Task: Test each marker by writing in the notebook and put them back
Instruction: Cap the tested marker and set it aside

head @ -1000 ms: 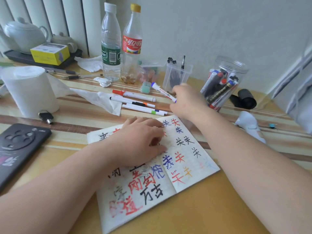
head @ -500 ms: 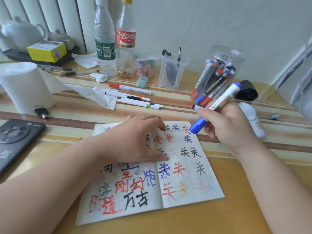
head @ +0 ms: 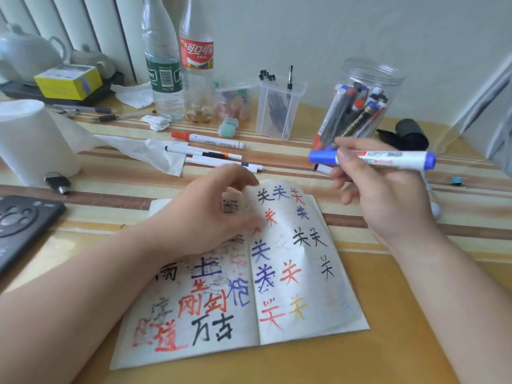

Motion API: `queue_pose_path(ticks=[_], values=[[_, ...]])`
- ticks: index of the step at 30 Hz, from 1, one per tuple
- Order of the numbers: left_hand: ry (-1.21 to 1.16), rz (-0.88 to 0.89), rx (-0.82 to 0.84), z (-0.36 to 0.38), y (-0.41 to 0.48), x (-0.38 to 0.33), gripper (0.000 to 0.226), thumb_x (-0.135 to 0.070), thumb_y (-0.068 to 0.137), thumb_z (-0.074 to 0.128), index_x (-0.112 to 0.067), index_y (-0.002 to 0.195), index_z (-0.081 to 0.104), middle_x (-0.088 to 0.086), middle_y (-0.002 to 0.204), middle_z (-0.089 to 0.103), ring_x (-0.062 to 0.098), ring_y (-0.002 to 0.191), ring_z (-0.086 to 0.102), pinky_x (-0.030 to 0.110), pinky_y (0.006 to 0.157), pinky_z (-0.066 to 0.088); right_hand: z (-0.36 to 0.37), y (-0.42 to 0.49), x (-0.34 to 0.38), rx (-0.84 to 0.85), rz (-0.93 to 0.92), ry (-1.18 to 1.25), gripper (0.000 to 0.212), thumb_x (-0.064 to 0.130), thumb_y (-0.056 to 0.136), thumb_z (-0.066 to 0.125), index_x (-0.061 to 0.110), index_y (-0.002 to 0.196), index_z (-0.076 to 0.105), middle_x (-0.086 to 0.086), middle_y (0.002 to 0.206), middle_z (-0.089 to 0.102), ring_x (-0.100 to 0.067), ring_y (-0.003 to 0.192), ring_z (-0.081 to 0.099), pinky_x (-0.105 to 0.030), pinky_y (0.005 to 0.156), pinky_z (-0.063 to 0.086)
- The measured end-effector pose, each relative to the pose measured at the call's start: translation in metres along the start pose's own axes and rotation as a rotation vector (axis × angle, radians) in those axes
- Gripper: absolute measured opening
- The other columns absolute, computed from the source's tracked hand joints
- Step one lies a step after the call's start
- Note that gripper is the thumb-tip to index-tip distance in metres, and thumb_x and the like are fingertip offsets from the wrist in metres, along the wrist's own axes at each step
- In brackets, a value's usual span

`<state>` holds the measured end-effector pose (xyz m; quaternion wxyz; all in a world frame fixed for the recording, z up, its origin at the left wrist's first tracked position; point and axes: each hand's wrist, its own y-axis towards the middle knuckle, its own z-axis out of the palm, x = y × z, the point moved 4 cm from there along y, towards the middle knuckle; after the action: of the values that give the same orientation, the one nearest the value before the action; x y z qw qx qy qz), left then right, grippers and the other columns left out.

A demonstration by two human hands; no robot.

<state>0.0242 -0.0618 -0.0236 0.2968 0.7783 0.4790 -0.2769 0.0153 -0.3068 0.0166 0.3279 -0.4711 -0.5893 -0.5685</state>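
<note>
Here the blue marker lies level in the right hand — the thumb and curled fingers pinch its white barrel just behind the blue cap, which points left. It is held in the air above the table, on the near side of the clear jar that stands full of other markers, and to the far right of the notebook. The notebook lies open near the middle of the table, its pages covered with characters in black, blue, red and yellow. The left hand rests on its left page close to the fold, fingers loosely bent and holding nothing. Beyond the notebook three markers lie side by side — the farthest one has a red cap. Farther left stands a white paper roll, and a dark phone lies at the left edge. Two plastic bottles and a clear pen holder stand by the far wall.
</note>
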Motion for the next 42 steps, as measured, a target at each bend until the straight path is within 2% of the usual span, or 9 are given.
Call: queue_pose_path(ticks=[3, 7, 13, 19, 22, 26, 29, 37, 42], values=[[-0.408, -0.066, -0.057, -0.006, 0.003, 0.010, 0.042, -0.021, 0.074, 0.072, -0.034, 0.111, 0.056, -0.005, 0.100, 0.065, 0.018, 0.090, 0.064, 0.050, 0.089, 0.050, 0.003, 0.000, 0.003, 0.032, 0.013, 0.006, 0.025, 0.019, 0.105, 0.053, 0.037, 0.118, 0.063, -0.011, 0.092, 0.075, -0.028, 0.075, 0.073, -0.030, 0.056, 0.053], [-0.590, -0.156, -0.157, -0.015, 0.004, 0.011, 0.040, 0.009, 0.079, 0.052, -0.020, 0.104, 0.064, 0.004, 0.087, 0.069, 0.025, 0.082, 0.063, 0.042, 0.078, 0.050, 0.023, -0.017, 0.009, 0.336, 0.198, -0.126, 0.018, 0.010, 0.104, 0.051, 0.023, 0.111, 0.061, -0.011, 0.089, 0.076, -0.028, 0.074, 0.075, -0.038, 0.062, 0.057], [-1.125, -0.337, -0.437, -0.041, 0.005, 0.037, 0.019, -0.020, 0.085, 0.045, -0.011, 0.076, 0.060, 0.011, 0.068, 0.055, 0.026, 0.066, 0.050, 0.045, 0.082, 0.035, 0.076, -0.063, 0.018, 0.841, -0.044, -0.557, 0.055, 0.034, 0.076, 0.088, 0.043, 0.121, 0.058, 0.032, 0.121, 0.058, 0.011, 0.114, 0.056, -0.005, 0.089, 0.042], [-0.735, -0.247, -0.587, -0.073, -0.001, 0.030, 0.041, -0.028, 0.106, 0.044, -0.010, 0.072, 0.056, 0.009, 0.064, 0.057, 0.021, 0.059, 0.051, 0.033, 0.063, 0.042, 0.093, -0.070, 0.009, 1.024, -0.139, -0.749, 0.069, 0.066, 0.075, 0.075, 0.066, 0.129, 0.032, 0.038, 0.137, 0.036, 0.009, 0.131, 0.032, -0.013, 0.111, 0.026], [-0.670, -0.207, -0.384, -0.067, -0.003, 0.023, 0.044, -0.034, 0.105, 0.046, -0.007, 0.072, 0.057, 0.014, 0.063, 0.059, 0.025, 0.057, 0.051, 0.035, 0.058, 0.039, 0.095, -0.070, 0.012, 0.993, -0.167, -0.796, 0.069, 0.068, 0.071, 0.077, 0.067, 0.124, 0.033, 0.033, 0.137, 0.043, 0.009, 0.127, 0.036, -0.015, 0.109, 0.031], [-0.172, -0.278, -0.045, -0.042, -0.005, 0.024, 0.040, -0.046, 0.102, 0.052, -0.014, 0.081, 0.065, 0.001, 0.076, 0.071, 0.013, 0.062, 0.059, 0.031, 0.067, 0.047, 0.092, -0.068, 0.018, 0.974, -0.184, -0.874, 0.068, 0.067, 0.069, 0.080, 0.063, 0.120, 0.035, 0.027, 0.136, 0.049, 0.007, 0.121, 0.041, -0.016, 0.104, 0.035], [0.268, -0.160, -0.020, -0.040, -0.003, 0.022, 0.022, -0.048, 0.096, 0.061, -0.028, 0.105, 0.067, -0.012, 0.104, 0.063, 0.006, 0.095, 0.056, 0.029, 0.084, 0.046, 0.090, -0.070, 0.017, 0.960, -0.177, -0.832, 0.067, 0.066, 0.070, 0.080, 0.060, 0.123, 0.039, 0.029, 0.138, 0.048, 0.008, 0.124, 0.040, -0.010, 0.103, 0.032], [0.303, -0.182, 0.092, -0.030, 0.003, 0.027, 0.032, -0.057, 0.089, 0.066, -0.030, 0.106, 0.063, -0.016, 0.092, 0.055, 0.013, 0.095, 0.052, 0.036, 0.093, 0.042, 0.109, -0.083, 0.015, 1.091, -0.308, -0.854, 0.077, 0.080, 0.071, 0.065, 0.057, 0.132, 0.026, 0.022, 0.143, 0.033, 0.001, 0.126, 0.019, 0.005, 0.098, 0.000], [0.326, -0.242, 0.113, -0.027, 0.007, 0.021, 0.026, -0.051, 0.086, 0.070, -0.030, 0.085, 0.055, -0.013, 0.086, 0.057, 0.017, 0.088, 0.054, 0.031, 0.074, 0.033, 0.091, -0.072, 0.022, 0.793, -0.484, -0.702, 0.062, 0.063, 0.071, 0.083, 0.037, 0.122, 0.061, 0.007, 0.116, 0.065, -0.007, 0.104, 0.058, -0.011, 0.094, 0.040]])
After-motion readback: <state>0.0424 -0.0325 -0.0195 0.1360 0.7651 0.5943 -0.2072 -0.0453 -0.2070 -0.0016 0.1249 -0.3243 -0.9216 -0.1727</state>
